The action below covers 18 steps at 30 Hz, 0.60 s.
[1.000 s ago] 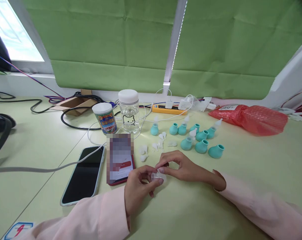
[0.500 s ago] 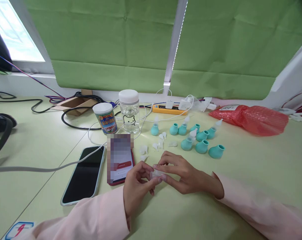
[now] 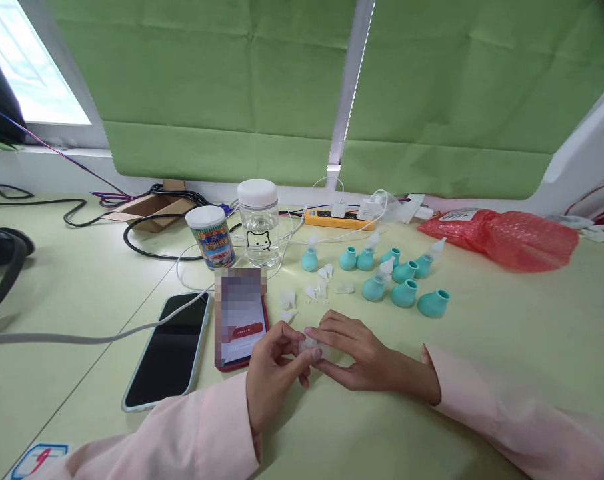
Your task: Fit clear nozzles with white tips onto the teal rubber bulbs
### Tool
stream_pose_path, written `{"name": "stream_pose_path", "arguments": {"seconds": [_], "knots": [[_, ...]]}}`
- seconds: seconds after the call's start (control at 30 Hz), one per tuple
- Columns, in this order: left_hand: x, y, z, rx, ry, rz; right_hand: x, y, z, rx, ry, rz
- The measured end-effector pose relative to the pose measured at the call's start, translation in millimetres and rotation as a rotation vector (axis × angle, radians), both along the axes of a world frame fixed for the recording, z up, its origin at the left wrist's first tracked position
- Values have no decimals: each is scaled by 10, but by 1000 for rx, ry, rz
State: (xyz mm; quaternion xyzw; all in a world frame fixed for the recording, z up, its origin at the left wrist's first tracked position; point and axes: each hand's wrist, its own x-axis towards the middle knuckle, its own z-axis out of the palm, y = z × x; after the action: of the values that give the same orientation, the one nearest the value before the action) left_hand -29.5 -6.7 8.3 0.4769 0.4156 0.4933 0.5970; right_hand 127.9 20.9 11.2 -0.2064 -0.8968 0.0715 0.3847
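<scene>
Between my two hands is a small clear plastic nozzle piece [image 3: 309,343], mostly covered by fingers. My left hand [image 3: 277,370] pinches its left end with thumb and fingertips. On its right side, my right hand [image 3: 359,353] grips with fingertips and thumb. Beyond the hands lie loose white tips [image 3: 288,316] and clear pieces [image 3: 345,288]. Several teal squeeze bulbs [image 3: 433,303] stand to the right, some with open necks. Others carry a clear nozzle, such as one teal bulb with a nozzle [image 3: 373,287].
A phone with a lit screen [image 3: 245,340] and a dark-screened phone [image 3: 169,350] lie left of my hands. Behind them stand a patterned canister [image 3: 211,240] and a clear jar [image 3: 259,230]. Cables, a yellow power strip [image 3: 339,220] and a red plastic bag [image 3: 507,240] lie along the back.
My right hand has shifted slightly down and left, its fingers closer around the clear piece. My left hand keeps nearly the same place.
</scene>
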Motion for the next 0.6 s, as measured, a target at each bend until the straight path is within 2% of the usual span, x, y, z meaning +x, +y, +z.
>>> {"name": "stream_pose_path", "arguments": {"seconds": [0.3, 0.6], "knots": [[-3, -9, -15, 37, 60, 18, -37, -51, 63, -92, 47, 7], [-9, -7, -35, 44, 82, 27, -9, -36, -12, -2, 15, -12]]}}
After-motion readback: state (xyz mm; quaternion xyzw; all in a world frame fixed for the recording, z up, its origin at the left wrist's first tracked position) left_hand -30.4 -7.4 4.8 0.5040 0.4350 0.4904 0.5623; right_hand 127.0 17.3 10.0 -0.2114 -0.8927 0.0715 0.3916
